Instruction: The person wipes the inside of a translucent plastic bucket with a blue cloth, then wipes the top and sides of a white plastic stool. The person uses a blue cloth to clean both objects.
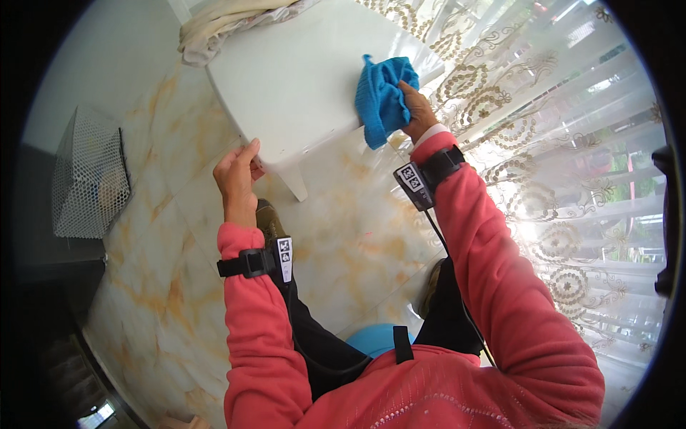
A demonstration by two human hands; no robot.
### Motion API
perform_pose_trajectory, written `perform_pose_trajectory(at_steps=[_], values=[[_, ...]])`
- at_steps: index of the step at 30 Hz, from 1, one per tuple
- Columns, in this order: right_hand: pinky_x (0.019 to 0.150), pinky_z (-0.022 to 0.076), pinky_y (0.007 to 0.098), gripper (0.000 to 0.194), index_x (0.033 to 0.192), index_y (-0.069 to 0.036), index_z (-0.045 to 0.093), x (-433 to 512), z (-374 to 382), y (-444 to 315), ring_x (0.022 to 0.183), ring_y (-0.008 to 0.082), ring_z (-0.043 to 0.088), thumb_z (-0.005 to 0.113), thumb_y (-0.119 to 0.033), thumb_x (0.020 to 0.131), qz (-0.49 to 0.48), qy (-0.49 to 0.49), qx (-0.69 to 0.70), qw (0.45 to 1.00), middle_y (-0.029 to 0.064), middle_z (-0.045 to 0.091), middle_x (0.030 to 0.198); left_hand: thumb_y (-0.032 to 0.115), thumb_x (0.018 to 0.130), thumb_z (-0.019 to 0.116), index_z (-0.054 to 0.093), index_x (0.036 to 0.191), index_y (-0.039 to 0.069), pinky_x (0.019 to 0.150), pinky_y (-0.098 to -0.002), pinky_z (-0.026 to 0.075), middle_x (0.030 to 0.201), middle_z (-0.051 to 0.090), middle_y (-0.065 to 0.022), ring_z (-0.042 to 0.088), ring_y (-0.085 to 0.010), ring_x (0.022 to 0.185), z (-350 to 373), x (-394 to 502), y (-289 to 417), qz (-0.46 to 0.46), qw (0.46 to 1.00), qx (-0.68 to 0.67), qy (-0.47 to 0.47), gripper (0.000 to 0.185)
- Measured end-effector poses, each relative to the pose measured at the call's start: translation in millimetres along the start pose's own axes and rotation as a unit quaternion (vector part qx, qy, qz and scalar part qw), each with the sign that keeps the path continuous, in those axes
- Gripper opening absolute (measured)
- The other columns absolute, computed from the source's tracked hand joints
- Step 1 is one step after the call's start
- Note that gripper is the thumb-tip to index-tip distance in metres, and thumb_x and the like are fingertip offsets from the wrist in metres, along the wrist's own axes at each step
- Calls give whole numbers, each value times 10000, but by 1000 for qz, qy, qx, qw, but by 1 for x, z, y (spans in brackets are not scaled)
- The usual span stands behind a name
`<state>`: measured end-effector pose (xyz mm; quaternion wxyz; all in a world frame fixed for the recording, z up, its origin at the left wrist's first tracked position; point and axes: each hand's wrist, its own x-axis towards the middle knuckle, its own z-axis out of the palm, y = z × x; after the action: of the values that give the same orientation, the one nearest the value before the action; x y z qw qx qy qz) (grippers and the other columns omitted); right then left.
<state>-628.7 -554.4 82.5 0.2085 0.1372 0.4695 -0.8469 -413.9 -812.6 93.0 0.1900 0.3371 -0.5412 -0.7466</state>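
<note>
A blue cloth (383, 99) is bunched in my right hand (419, 110), with my thumb on top of it. The cloth lies over the near right edge of a white table (316, 80), and part of it hangs past that edge. My left hand (238, 171) grips the table's near left corner, thumb on the top and fingers curled around the side. One white leg (293, 182) shows beneath that corner. Each of my wrists carries a strapped black device.
Folded fabric (214, 35) lies along the table's far left side. A sheer embroidered curtain (514, 161) hangs close on the right. To the left stands a white mesh basket (91, 177). Between my feet, a blue round object (378, 338) sits on the marbled tile floor (343, 241).
</note>
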Motion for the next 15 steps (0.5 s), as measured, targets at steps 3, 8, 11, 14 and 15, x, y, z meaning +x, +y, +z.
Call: perform_pose_trajectory(at_steps=[3, 8, 11, 14, 15], values=[[831, 564, 439, 308, 1133, 17, 563, 4, 5, -1, 854, 286, 682, 529, -235, 959, -22, 55, -34, 998, 174, 676, 1021, 174, 765, 756, 648, 881, -42, 582, -281, 516, 756, 635, -57, 598, -137, 630, 2, 2, -2, 11, 1000, -7, 16, 268], [698, 593, 370, 294, 1079, 111, 546, -1, -3, -7, 766, 258, 674, 617, -100, 886, -30, 40, -27, 998, 171, 663, 933, 151, 752, 764, 652, 867, -59, 573, -290, 531, 748, 644, -76, 609, -149, 621, 4, 0, -2, 15, 1000, -14, 22, 265], [716, 592, 381, 295, 1090, 116, 544, -4, -5, -10, 777, 266, 675, 601, -98, 896, -24, 30, -22, 999, 180, 664, 952, 142, 754, 759, 658, 862, -66, 575, -296, 531, 756, 652, -85, 614, -152, 630, 4, -2, -1, 15, 1000, -14, 22, 256], [738, 590, 379, 304, 1105, 117, 538, -5, -7, -12, 805, 261, 675, 592, -105, 905, -11, 11, -17, 1000, 182, 664, 959, 139, 756, 754, 662, 854, -72, 580, -301, 530, 763, 655, -89, 616, -156, 632, 4, -5, 1, 19, 1000, -20, 15, 249], [757, 587, 385, 317, 1120, 120, 529, -3, -5, -13, 822, 267, 675, 581, -116, 914, -3, 24, -32, 999, 189, 661, 981, 138, 757, 752, 663, 850, -74, 582, -302, 530, 766, 656, -91, 617, -157, 633, 4, -5, 2, 21, 999, -22, 13, 248]])
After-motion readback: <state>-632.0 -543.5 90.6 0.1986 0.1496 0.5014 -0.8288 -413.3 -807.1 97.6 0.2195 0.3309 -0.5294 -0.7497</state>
